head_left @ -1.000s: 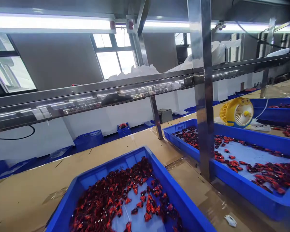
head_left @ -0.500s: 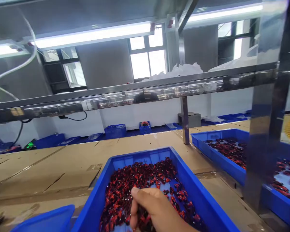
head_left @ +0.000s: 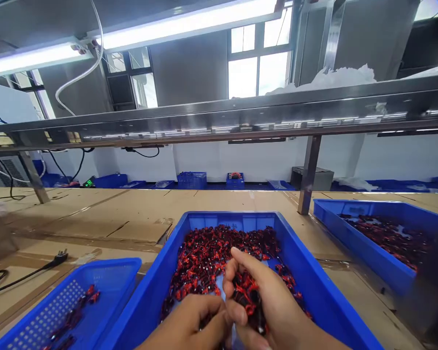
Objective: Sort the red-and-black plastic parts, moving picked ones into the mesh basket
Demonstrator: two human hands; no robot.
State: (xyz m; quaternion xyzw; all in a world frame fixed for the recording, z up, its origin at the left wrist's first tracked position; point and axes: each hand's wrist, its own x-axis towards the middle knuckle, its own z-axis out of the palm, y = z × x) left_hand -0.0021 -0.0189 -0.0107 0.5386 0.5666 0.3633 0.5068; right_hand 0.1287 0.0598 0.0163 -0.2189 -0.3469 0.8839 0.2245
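Digging in: both hands are down in the middle blue bin, head view only, so that's all I've got.
Right hand: my right hand is cupped around a clump of the little red and black pieces, fingers curled over them, thumb tucked in.
Left hand: my left hand is pressed up against the right one, fingertips pinching at the same clump; can't tell exactly which piece it's got.
Pieces: the rest are heaped loose in that bin, mostly toward the far end.
Left side: a smaller perforated blue basket sits just beside the bin with a few pieces inside.
Right side: another blue tray of the same stuff, well apart.
Table: cardboard-covered bench, a black plug and cord at the left, steel shelf rail overhead.
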